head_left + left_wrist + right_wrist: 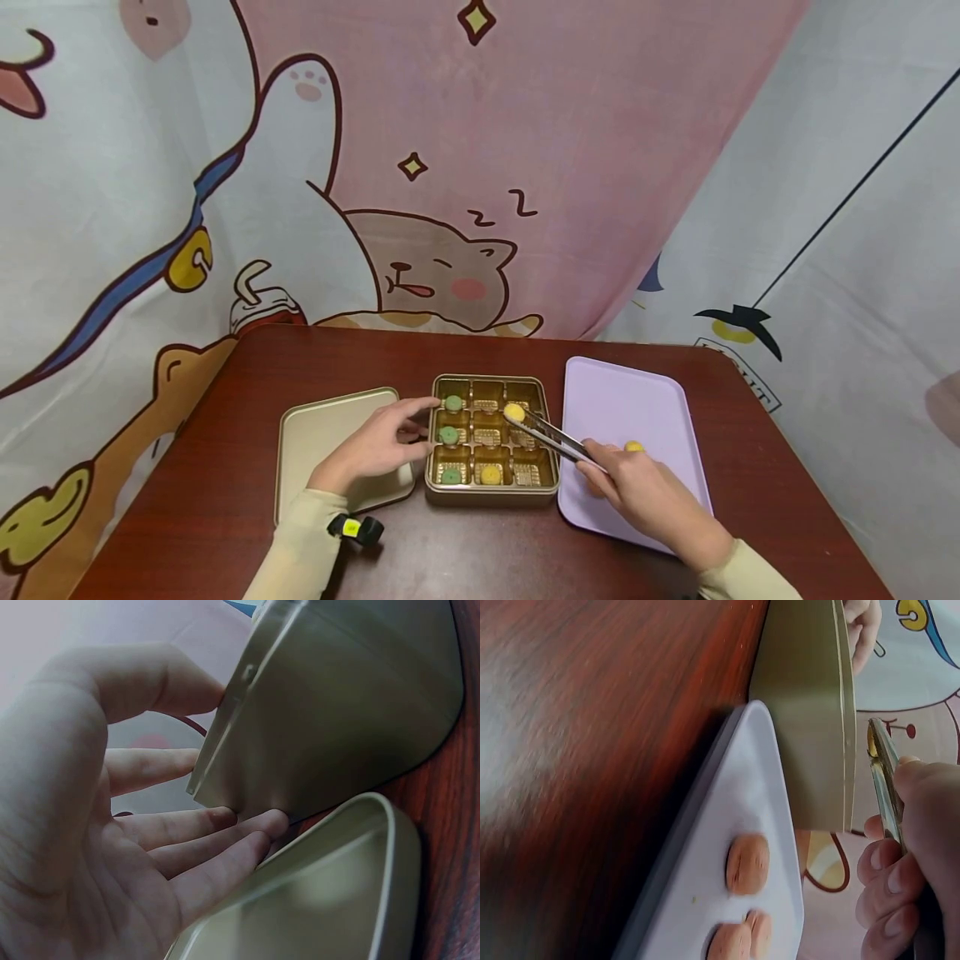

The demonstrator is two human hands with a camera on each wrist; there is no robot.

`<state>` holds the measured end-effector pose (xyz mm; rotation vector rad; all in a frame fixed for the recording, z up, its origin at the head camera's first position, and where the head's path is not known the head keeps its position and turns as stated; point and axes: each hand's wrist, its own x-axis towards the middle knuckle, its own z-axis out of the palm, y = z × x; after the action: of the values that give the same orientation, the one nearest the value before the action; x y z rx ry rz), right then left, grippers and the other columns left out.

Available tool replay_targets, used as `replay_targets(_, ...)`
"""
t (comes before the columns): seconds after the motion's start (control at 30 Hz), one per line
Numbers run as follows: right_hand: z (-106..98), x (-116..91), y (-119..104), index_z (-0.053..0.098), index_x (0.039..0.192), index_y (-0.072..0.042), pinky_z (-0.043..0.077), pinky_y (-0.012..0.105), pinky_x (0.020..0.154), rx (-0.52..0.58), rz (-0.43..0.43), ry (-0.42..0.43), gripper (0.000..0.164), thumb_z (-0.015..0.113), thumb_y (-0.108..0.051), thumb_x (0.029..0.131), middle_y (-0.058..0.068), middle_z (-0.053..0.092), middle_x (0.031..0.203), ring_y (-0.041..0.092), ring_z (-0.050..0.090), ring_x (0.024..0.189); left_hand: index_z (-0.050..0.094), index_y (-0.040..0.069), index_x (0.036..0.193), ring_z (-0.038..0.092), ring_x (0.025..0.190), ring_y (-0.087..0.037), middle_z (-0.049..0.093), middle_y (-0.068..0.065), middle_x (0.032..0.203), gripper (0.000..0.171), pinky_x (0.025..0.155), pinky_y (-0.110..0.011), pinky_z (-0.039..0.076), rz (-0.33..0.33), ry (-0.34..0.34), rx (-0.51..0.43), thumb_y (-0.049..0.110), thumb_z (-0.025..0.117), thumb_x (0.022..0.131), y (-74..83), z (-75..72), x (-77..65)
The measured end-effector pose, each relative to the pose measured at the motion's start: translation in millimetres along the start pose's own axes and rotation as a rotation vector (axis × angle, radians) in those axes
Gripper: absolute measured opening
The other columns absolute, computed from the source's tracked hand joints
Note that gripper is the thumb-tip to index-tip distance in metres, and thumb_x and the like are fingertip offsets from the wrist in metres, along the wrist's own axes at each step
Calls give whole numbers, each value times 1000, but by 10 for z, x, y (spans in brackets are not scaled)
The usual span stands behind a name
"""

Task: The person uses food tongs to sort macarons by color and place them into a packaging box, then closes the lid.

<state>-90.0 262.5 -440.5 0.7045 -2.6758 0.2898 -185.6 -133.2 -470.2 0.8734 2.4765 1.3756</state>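
Observation:
A gold tin [491,498] with several square compartments stands in the middle of the table. Three small round green cookies [448,435] sit down its left column, and one yellow cookie [491,475] lies in the front middle compartment. My right hand [648,492] grips metal tongs [558,439], whose tips pinch another yellow cookie [514,412] above the tin's right part. The right wrist view shows the tongs too, with a sliver of yellow at their tips. My left hand [112,810] touches the tin's left wall and rim with fingers fairly straight.
A lilac tray [622,392] lies right of the tin, with a yellow cookie [633,447] partly behind my right hand. Several orange-pink cookies [748,864] lie on it in the right wrist view. The tin's lid [307,450] lies on the left, beneath my left hand.

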Motion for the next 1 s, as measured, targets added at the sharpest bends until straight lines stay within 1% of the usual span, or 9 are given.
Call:
replay_targets(0.13, 24, 28, -66, 68, 105, -21, 40, 22, 44, -11, -46, 7, 13, 76, -27, 97, -20, 42, 72, 1, 40, 62, 50, 2, 153, 69, 115, -32, 60, -19, 142, 67, 101, -39, 60, -1, -4, 4, 10, 76, 92, -1, 0, 1)
replay_targets(0.27, 37, 50, -105, 69, 104, -19, 37, 18, 44, -16, -81, 17, 14, 77, -29, 96, -18, 41, 69, 1, 40, 62, 50, 2, 153, 70, 114, -32, 59, -19, 143, 66, 100, -40, 61, 3, -2, 13, 11, 76, 92, -6, -1, 5)
replay_targets(0.37, 49, 65, -121, 70, 104, -17, 38, 20, 43, -32, -103, 27, 16, 77, -29, 96, -18, 43, 66, 2, 41, 62, 50, 3, 153, 70, 114, -32, 60, -19, 143, 66, 100, -40, 61, 4, -1, 11, 11, 76, 92, -7, -2, 6)
replay_targets(0.43, 59, 73, -129, 70, 106, -15, 42, 22, 44, -49, -116, 32, 19, 77, -30, 96, -16, 48, 64, 4, 45, 62, 50, 3, 153, 70, 114, -32, 60, -19, 142, 66, 100, -40, 61, 6, 0, 12, 11, 76, 92, -13, -3, 5)
replay_targets(0.5, 70, 79, -136, 72, 110, -12, 47, 25, 46, -60, -124, 35, 24, 76, -31, 96, -13, 58, 65, 8, 52, 64, 50, 3, 153, 70, 114, -32, 61, -18, 141, 66, 100, -39, 61, 5, 2, 8, 11, 76, 92, -12, -2, 5)
replay_targets(0.57, 76, 79, -143, 73, 115, -9, 53, 30, 49, -64, -124, 34, 30, 76, -32, 96, -8, 68, 70, 12, 59, 68, 50, 3, 153, 70, 114, -32, 61, -18, 141, 66, 100, -39, 61, 5, 2, 5, 11, 76, 92, -7, 0, 3)
replay_targets(0.67, 72, 77, -152, 73, 120, -5, 57, 34, 53, -55, -110, 24, 36, 76, -32, 97, -1, 75, 77, 15, 64, 74, 50, 3, 153, 70, 114, -32, 61, -18, 141, 66, 100, -39, 61, 4, 2, -1, 10, 76, 92, -3, 1, 0)
replay_targets(0.77, 59, 70, -150, 72, 122, -6, 57, 33, 53, -46, -97, 14, 37, 75, -32, 97, -2, 74, 78, 12, 62, 74, 50, 3, 153, 70, 114, -32, 60, -18, 141, 66, 100, -39, 61, 3, 1, 5, 10, 75, 92, -5, -1, -1)
replay_targets(1.0, 42, 68, -151, 73, 121, -8, 51, 27, 49, -40, -73, -10, 35, 75, -33, 97, -8, 66, 73, 7, 55, 69, 50, 2, 152, 70, 113, -32, 59, -19, 142, 67, 100, -39, 61, 2, 1, 4, 8, 75, 91, -14, -8, -3)
